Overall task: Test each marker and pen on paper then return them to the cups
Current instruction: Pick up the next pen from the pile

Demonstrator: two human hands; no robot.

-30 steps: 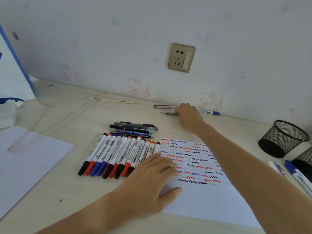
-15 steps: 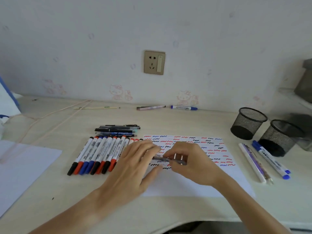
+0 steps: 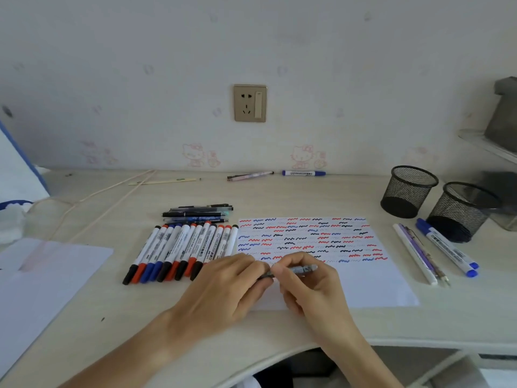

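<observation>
A grey patterned pen (image 3: 300,268) lies level between both hands over the lower left of the scribbled paper (image 3: 372,287). My right hand (image 3: 309,285) grips its barrel; my left hand (image 3: 226,287) pinches its left end, which is hidden by fingers. A row of several capped markers (image 3: 179,247) lies left of the paper, with several dark pens (image 3: 197,212) stacked behind them. Two black mesh cups (image 3: 408,190) (image 3: 461,211) stand at the right.
Two blue markers (image 3: 447,247) and pale pens (image 3: 416,253) lie beside the cups. A pink pen (image 3: 249,175) and a blue marker (image 3: 303,173) rest by the wall. White sheets (image 3: 42,275) and a beige cord (image 3: 112,191) occupy the left. The desk edge curves in front.
My right hand reached to the wall, took a pen and brought it back over the paper. My left hand lifted off the paper and took hold of the pen's end.
</observation>
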